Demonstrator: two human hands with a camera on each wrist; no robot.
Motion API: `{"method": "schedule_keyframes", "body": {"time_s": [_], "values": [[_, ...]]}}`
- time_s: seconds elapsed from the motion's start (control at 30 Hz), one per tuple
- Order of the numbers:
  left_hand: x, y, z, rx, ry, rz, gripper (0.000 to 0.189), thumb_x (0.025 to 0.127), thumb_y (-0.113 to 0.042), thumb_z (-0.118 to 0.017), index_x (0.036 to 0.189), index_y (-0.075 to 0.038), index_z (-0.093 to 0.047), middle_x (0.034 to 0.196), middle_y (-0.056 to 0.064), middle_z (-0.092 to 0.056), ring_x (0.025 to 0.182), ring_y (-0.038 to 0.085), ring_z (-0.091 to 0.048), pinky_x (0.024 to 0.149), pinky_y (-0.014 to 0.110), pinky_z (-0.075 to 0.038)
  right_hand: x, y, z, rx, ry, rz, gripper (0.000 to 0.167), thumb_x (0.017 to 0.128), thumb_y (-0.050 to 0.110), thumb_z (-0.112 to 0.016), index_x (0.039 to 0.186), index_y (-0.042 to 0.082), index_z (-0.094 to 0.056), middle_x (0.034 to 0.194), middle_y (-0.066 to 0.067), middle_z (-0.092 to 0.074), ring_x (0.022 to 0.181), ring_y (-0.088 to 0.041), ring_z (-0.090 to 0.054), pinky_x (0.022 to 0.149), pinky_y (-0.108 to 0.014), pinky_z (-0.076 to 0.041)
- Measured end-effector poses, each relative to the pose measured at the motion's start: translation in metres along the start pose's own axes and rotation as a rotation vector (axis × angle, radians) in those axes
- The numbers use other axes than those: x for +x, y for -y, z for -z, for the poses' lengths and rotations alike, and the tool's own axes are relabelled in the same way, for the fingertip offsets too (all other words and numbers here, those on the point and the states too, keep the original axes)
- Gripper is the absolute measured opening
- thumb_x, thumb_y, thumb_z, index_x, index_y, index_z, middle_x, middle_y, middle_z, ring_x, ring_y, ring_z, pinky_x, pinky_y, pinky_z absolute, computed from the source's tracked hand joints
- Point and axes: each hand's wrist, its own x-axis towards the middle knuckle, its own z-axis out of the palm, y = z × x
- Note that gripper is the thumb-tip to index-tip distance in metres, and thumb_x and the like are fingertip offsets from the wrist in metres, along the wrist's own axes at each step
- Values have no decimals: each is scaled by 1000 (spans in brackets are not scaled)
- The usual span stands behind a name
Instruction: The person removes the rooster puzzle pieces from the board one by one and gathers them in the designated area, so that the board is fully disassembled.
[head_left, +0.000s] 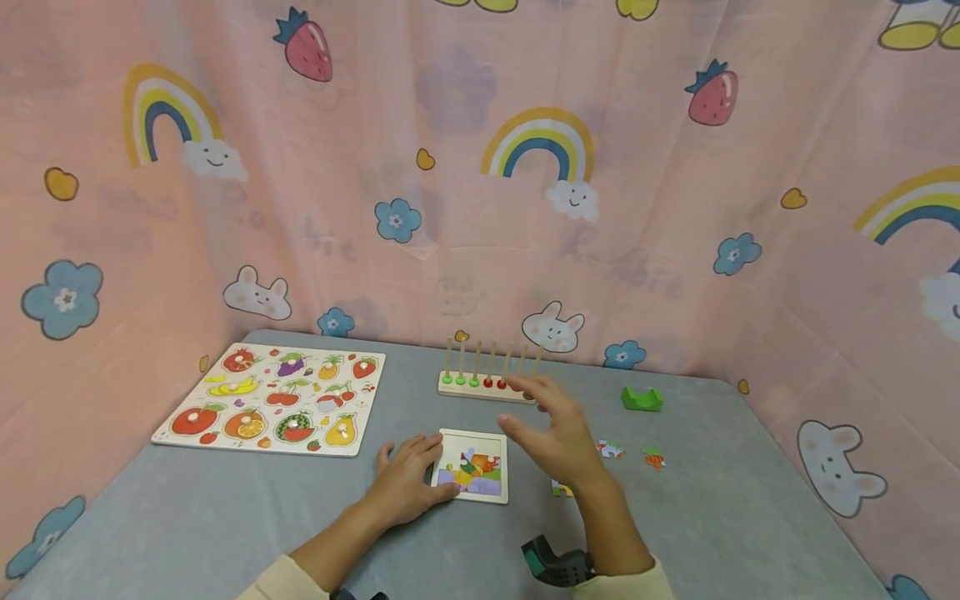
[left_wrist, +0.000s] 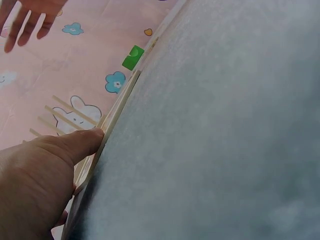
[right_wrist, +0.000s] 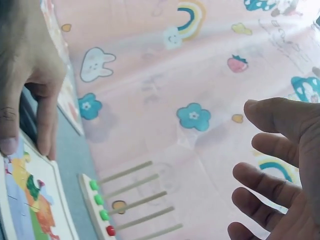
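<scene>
A small wooden-framed jigsaw puzzle (head_left: 471, 467) lies on the table, its colourful picture partly filled in with white backing showing at the top. My left hand (head_left: 408, 479) holds the frame by its left side, thumb at the near corner and fingers at the far corner. In the left wrist view that thumb (left_wrist: 82, 145) presses on the frame's edge. Raised above the table to the right of the puzzle, my right hand (head_left: 558, 433) holds nothing, its fingers spread apart. Loose jigsaw pieces lie by it: one piece (head_left: 611, 450), a carrot-like orange piece (head_left: 654, 458) and a partly hidden yellow piece (head_left: 561, 490).
A fruit peg board (head_left: 281, 402) lies at the left. Behind the puzzle stands a wooden rack (head_left: 468, 387) with upright rods and green and red beads. A green block (head_left: 642, 399) sits at the back right. Patterned pink cloth surrounds the grey table (head_left: 735, 500).
</scene>
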Motion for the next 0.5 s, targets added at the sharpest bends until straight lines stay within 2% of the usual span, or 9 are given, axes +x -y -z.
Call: {"method": "schedule_keyframes", "body": {"time_s": [0.2, 0.5], "values": [[1, -1, 1, -7, 3, -4, 66, 78, -39, -79, 128, 0, -61, 137, 13, -52, 129, 38, -40, 97, 69, -12, -1, -5, -15, 23, 2, -52, 49, 81, 12, -78, 127, 8, -63, 119, -6, -60, 106, -32, -53, 85, -51, -42], [0, -1, 1, -7, 7, 1, 67, 78, -40, -79, 128, 1, -61, 137, 13, -53, 129, 38, -40, 97, 70, -13, -5, -24, -39, -1, 76, -118, 50, 82, 16, -76, 129, 9, -62, 115, -6, -61, 109, -27, -51, 88, -55, -41]]}}
